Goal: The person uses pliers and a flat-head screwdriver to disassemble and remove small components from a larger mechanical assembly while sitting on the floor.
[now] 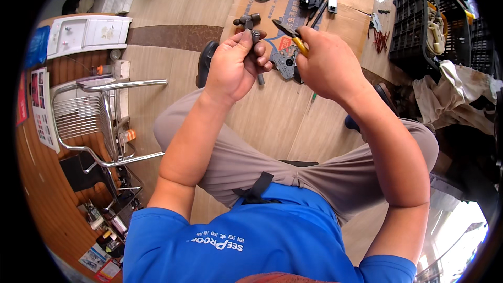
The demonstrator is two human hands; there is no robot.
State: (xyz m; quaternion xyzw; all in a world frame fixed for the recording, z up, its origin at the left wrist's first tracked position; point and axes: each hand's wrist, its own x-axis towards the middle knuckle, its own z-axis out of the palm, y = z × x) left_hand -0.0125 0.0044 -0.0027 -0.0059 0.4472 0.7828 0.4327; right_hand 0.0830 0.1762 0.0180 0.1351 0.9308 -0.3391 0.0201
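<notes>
Your left hand [233,68] grips a grey cross-shaped metal part [249,22] held up over your knees, right hand [320,63] closed on yellow-handled pliers [291,35] with the tips just beside it, cardboard sheet [350,5] with loose parts on the floor beyond.

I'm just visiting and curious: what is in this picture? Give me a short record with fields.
Setting: a seated person over a wooden floor
Left hand: grips a small dark metal cross-shaped part
Right hand: holds yellow-handled pliers, tips pointing toward the part
Ahead on floor: flattened cardboard with dark round parts and tools
Right side: black plastic crate
Left side: metal-framed chair
</notes>
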